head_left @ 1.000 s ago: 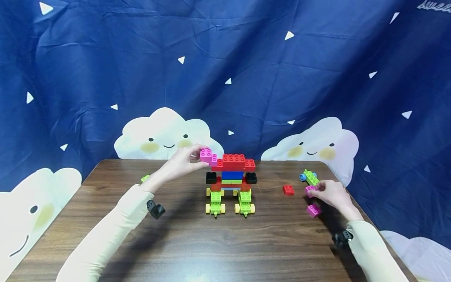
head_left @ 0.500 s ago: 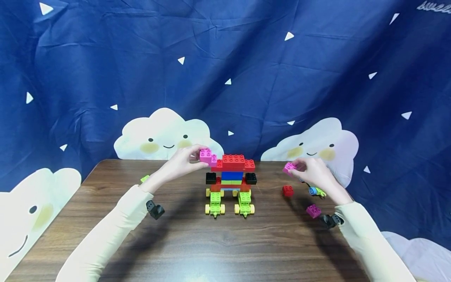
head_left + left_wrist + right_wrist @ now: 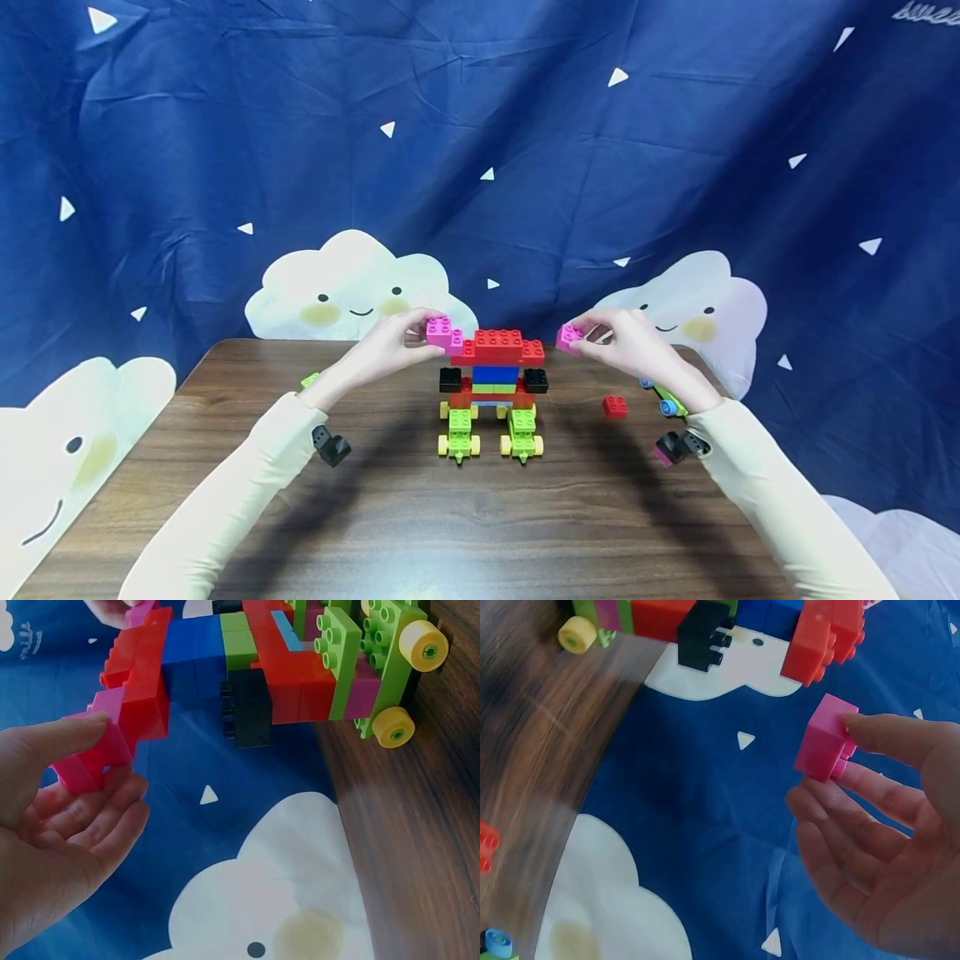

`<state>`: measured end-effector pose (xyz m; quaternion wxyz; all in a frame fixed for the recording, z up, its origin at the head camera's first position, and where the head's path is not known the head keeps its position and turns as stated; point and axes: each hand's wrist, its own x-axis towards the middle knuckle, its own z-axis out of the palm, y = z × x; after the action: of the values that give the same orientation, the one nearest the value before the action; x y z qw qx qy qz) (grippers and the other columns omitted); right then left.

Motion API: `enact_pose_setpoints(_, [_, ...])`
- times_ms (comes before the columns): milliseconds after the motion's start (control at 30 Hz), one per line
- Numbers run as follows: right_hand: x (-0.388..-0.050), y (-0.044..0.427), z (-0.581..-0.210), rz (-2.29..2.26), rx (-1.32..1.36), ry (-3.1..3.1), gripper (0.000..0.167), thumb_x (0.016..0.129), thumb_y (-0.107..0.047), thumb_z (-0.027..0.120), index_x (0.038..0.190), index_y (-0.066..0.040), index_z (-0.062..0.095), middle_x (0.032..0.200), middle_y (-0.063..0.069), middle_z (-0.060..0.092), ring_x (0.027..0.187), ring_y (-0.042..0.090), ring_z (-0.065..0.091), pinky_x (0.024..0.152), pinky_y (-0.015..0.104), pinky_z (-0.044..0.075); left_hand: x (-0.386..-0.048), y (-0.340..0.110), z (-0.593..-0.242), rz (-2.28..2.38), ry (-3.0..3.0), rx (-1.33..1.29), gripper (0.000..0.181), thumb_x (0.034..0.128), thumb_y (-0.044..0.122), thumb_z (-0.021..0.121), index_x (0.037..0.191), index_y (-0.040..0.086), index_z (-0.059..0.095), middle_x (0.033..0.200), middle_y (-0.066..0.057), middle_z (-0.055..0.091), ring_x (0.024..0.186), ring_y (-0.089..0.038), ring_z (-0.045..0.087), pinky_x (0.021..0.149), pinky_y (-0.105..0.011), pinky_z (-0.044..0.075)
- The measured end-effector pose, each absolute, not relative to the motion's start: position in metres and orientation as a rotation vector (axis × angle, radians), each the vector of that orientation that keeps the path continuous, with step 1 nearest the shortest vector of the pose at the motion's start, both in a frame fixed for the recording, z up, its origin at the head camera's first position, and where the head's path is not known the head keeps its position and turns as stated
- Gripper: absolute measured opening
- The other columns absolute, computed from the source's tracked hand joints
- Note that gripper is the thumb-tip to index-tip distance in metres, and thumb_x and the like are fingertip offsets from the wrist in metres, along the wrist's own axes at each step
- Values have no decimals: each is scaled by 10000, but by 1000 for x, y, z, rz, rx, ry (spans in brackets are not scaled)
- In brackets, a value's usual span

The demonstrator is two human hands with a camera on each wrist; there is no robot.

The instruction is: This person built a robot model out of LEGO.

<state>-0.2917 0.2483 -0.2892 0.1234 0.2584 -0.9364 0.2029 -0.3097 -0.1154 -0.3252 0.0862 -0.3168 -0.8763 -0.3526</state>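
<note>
A brick figure stands mid-table, with red bricks [image 3: 498, 340] on top, a blue brick [image 3: 495, 374] below them, black bricks [image 3: 450, 379] at both sides and lime wheeled bases [image 3: 460, 422]. My left hand [image 3: 386, 342] pinches stepped pink bricks [image 3: 112, 724] that join the figure's upper left red end. To the right of the red top, my right hand [image 3: 633, 343] holds a pink brick [image 3: 826, 739] between thumb and fingers. A gap separates this brick from the figure, as the right wrist view shows; its studs face the palm side there.
A loose red brick [image 3: 616, 407] lies on the wooden table [image 3: 480, 517] right of the figure. Behind my right forearm, a lime piece with blue wheels [image 3: 671, 404] and another pink brick [image 3: 663, 455] are partly hidden. A lime piece [image 3: 309, 380] shows beyond my left forearm.
My right hand has lifted a pink brick from the table's right side and carried it left and up, near the figure's right shoulder. My left hand has stayed in place.
</note>
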Motion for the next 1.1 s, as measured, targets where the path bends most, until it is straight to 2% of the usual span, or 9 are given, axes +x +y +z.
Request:
enact_pose_setpoints(233, [-291, 237, -286, 578, 815, -2700, 248, 862, -180, 755, 1073, -52, 729, 946, 100, 763, 844, 209, 721, 755, 380, 610, -311, -115, -325, -1061, -2610, -950, 500, 864, 190, 767, 1314, 59, 593, 1119, -97, 713, 1000, -232, 669, 957, -427, 562])
enact_pose_setpoints(500, [-293, 231, -285, 648, 865, -2720, 263, 869, -175, 755, 1091, -37, 728, 972, 104, 759, 893, 219, 712, 798, 408, 611, -310, -115, -325, -1058, -2612, -955, 500, 867, 190, 764, 1315, 53, 590, 1140, -104, 711, 1010, -240, 679, 972, -440, 554])
enact_pose_setpoints(867, [-299, 231, -292, 746, 966, -2691, 280, 871, -111, 747, 1137, -28, 720, 979, 107, 760, 866, 203, 707, 812, 399, 606, -309, -115, -325, -1050, -2608, -965, 500, 870, 189, 761, 1318, 52, 586, 1137, -104, 712, 1011, -239, 673, 956, -429, 564])
enact_pose_setpoints(1100, [-302, 230, -292, 736, 1004, -2699, 271, 886, -97, 728, 1149, -28, 713, 989, 111, 751, 884, 217, 697, 834, 456, 592, -309, -115, -324, -1027, -2579, -989, 483, 868, 184, 761, 1300, 45, 595, 1101, -102, 719, 995, -240, 685, 955, -428, 559])
